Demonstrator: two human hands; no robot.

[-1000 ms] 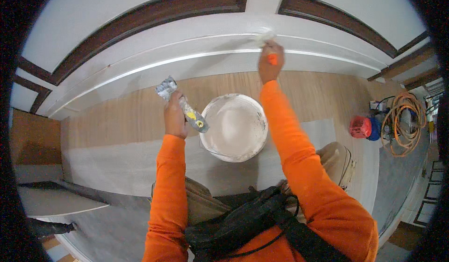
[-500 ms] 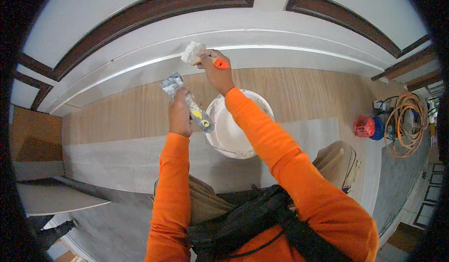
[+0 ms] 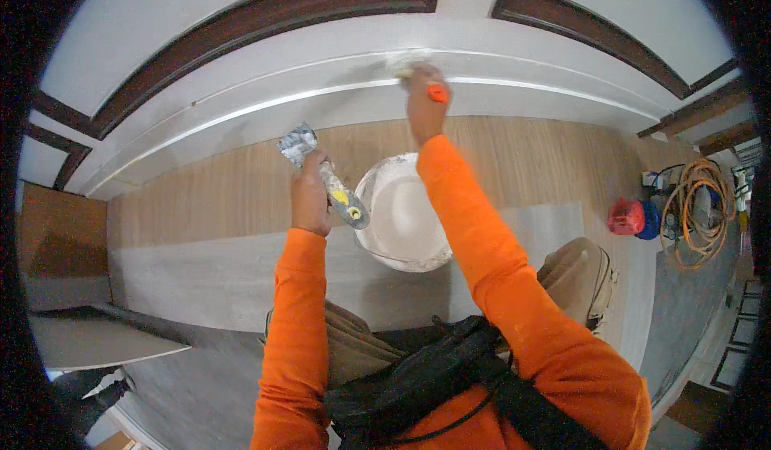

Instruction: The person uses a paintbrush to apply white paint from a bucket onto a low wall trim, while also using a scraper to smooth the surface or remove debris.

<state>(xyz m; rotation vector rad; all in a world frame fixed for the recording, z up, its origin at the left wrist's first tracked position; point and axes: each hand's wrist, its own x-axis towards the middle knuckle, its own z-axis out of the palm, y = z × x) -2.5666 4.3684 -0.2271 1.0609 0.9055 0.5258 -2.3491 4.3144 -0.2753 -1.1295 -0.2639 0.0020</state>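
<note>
My left hand [image 3: 309, 197] is wrapped round the handle of a putty knife [image 3: 345, 199], its smeared blade tilted up toward the wall. In my right hand [image 3: 427, 101] is a paintbrush [image 3: 438, 93] with an orange handle end. The brush's pale bristles are blurred against the white baseboard [image 3: 514, 93] below the brown-framed panels. Between my forearms, a white bucket [image 3: 373, 245] stands on the floor with pale paint inside. My right sleeve covers part of its right rim.
Wood-look flooring [image 3: 514, 157] runs along the wall, with a pale strip [image 3: 201, 269] nearer me. At right lie a coiled orange hose [image 3: 699, 217], a red basket [image 3: 624, 217] and a blue container [image 3: 649, 221]. Another person's dark-clad legs [image 3: 92, 394] show at lower left.
My right hand has moved right and farther away with the paintbrush, from above the floor's edge onto the baseboard. My left hand and the putty knife have barely moved.
</note>
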